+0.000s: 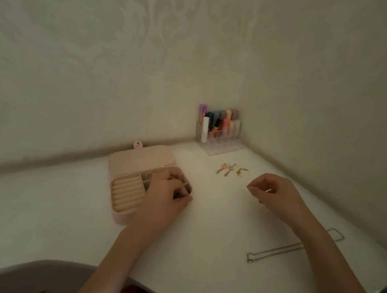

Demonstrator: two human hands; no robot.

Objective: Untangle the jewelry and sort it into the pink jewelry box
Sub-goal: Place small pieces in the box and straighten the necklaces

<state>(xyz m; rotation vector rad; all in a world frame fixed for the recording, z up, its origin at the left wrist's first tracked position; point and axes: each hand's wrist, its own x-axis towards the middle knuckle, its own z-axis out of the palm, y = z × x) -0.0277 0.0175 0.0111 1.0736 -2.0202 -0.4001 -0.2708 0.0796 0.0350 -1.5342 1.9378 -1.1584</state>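
1. Looking down through the head view, you have your left hand (168, 187) over the right-hand compartments of the open pink jewelry box (137, 183), fingers curled down into them. They seem to be closed on something small and dark, but what it is cannot be made out under the knuckles.
2. Just left of that hand, inside the box, sit the cream ring rolls (126, 193); a small ring (149, 176) shows in the compartment just beyond your knuckles. The lid (143, 157) lies flat behind, with its snap tab (137, 144) pointing toward the wall.
3. Your right hand (275, 193) hovers above the white table (202, 241), well apart from the box, with thumb and forefinger pinched together. Whether anything thin is held between them cannot be told; only a pale glint shows beside the thumb.
4. Just beyond that hand, toward the corner, a small cluster of gold earrings (231, 169) lies loose on the table.
5. Nearer you than the right hand, a thin chain necklace (274, 251) stretches across the table and passes under your right forearm.
6. Farther back than the earrings, in the corner, a clear organizer (219, 139) holds upright lipstick tubes (223, 121).
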